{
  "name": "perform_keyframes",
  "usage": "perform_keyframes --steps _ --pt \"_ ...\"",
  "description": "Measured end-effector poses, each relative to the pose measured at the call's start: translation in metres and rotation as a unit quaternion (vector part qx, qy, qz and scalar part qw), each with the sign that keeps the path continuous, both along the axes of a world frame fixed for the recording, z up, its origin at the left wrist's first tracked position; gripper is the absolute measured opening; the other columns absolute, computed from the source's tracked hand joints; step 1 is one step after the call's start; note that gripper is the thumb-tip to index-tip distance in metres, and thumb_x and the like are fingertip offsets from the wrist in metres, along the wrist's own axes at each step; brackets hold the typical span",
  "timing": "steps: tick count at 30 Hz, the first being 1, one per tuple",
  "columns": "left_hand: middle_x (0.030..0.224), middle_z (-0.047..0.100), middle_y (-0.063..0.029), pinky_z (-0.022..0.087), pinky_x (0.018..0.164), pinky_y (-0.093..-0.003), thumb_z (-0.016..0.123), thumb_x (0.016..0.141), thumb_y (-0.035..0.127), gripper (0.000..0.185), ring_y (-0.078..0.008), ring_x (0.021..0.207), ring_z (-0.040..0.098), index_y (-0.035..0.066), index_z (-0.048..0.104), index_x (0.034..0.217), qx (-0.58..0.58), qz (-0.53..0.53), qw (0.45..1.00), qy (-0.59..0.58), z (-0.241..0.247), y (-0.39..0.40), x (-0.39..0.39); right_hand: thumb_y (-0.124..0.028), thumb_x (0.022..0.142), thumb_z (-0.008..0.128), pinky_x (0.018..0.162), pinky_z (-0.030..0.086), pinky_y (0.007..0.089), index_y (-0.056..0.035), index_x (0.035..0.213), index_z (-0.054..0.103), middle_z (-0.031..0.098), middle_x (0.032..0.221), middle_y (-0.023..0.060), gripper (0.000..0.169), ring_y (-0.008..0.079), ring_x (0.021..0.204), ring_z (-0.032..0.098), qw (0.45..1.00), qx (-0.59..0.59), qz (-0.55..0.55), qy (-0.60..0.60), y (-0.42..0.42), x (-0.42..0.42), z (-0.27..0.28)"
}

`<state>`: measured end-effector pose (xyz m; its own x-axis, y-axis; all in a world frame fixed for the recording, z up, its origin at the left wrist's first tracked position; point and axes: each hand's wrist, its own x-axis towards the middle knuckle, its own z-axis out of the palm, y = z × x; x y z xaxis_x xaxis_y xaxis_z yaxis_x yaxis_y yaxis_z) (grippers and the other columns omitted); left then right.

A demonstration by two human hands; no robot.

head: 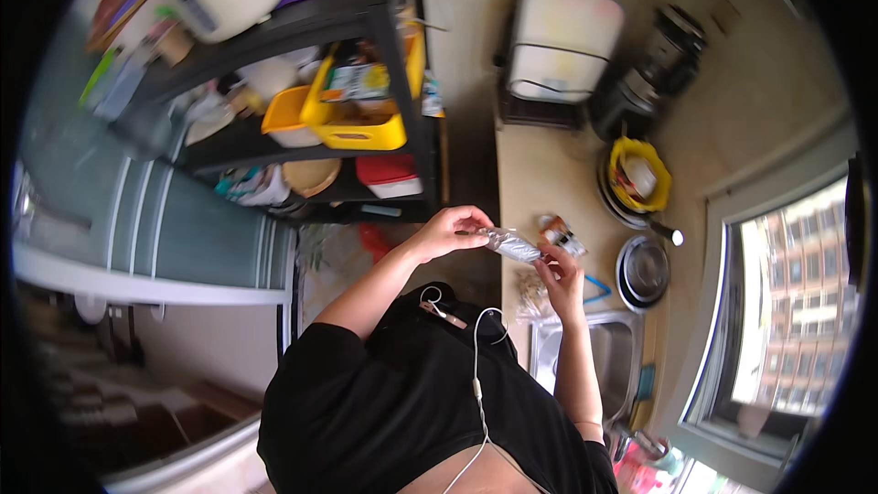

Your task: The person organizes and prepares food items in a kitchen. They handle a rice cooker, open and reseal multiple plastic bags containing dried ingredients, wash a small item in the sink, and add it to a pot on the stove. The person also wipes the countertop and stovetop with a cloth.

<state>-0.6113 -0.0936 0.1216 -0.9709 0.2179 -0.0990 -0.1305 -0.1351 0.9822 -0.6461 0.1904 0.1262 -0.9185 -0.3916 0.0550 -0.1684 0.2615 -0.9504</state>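
Note:
A silvery, crinkled packet (pixel 513 245), of foil or clear plastic film, spans the gap between my two hands. My left hand (pixel 454 232) pinches one end of it between thumb and fingers. At the other end, the fingers of my right hand (pixel 562 276) grip it. The packet is held above the front edge of the counter (pixel 525 178). Just beyond my right hand, a small orange, white and dark printed packet (pixel 562 234) lies on the counter. Beside my right wrist are a crumpled clear plastic bag (pixel 534 293) and a blue strip-like thing (pixel 598 288).
A steel sink (pixel 610 350) is set into the counter near my right forearm. Along the wall stand metal pans (pixel 643 272), a yellow scalloped bowl (pixel 655 178) and a blender (pixel 648 75). To the left rises a black shelf rack (pixel 274 41) with yellow bins (pixel 363 136). A white earphone cable (pixel 476 357) hangs down my front.

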Motion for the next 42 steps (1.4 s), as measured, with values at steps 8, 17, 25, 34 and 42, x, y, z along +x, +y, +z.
perform_keyframes --steps 8,17,25,34,42 --pt "0.098 0.067 -0.0024 0.048 0.075 -0.0263 0.074 0.083 0.007 0.021 -0.0116 0.086 0.063 0.004 0.066 0.102 -0.27 0.201 0.933 0.125 0.06 -0.117 0.101 0.002 0.083 0.069 0.071 0.056 0.0318 -0.0006 0.108 0.066 0.067 0.099 0.0136 0.026 0.0235 0.084 0.068 0.969 0.035 0.21 0.123 -0.156 0.007 0.054" --pt "0.099 0.068 -0.009 0.051 0.086 -0.0344 0.07 0.079 0.0 0.02 -0.0249 0.095 0.066 0.003 0.064 0.098 -0.424 0.29 0.807 0.29 0.149 -0.247 0.067 0.003 0.082 0.068 0.073 0.055 0.0333 -0.0003 0.105 0.066 0.066 0.101 0.015 0.023 0.0297 0.085 0.066 0.92 0.028 0.143 0.364 -0.312 -0.031 0.116" --pt "0.085 0.068 -0.0113 0.049 0.078 -0.0408 0.069 0.082 0.008 0.013 -0.031 0.081 0.064 0.006 0.063 0.094 -0.524 0.227 0.77 0.283 0.119 -0.317 0.003 -0.005 0.083 0.062 0.074 0.054 0.0387 -0.0097 0.103 0.066 0.068 0.093 0.0089 0.021 0.0293 0.086 0.065 0.876 0.242 0.09 0.407 -0.378 -0.053 0.117" --pt "0.074 0.068 -0.0123 0.054 0.063 -0.0415 0.067 0.082 0.007 0.005 -0.0309 0.072 0.068 0.006 0.066 0.087 -0.554 0.147 0.779 0.256 0.1 -0.334 -0.025 0.005 0.078 0.054 0.074 0.056 0.0412 -0.003 0.096 0.064 0.066 0.094 0.0164 0.022 0.034 0.085 0.067 0.897 0.275 0.106 0.329 -0.399 -0.068 0.094" --pt "0.088 0.071 -0.0164 0.046 0.095 -0.0474 0.06 0.093 0.037 0.038 -0.031 0.086 0.069 0.001 0.071 0.1 -0.652 -0.011 0.747 0.131 0.13 -0.327 -0.021 -0.01 0.087 0.055 0.083 0.053 0.044 0.0003 0.1 0.068 0.067 0.097 0.02 0.021 0.0371 0.093 0.065 0.918 0.267 0.188 0.226 -0.393 -0.087 0.083"
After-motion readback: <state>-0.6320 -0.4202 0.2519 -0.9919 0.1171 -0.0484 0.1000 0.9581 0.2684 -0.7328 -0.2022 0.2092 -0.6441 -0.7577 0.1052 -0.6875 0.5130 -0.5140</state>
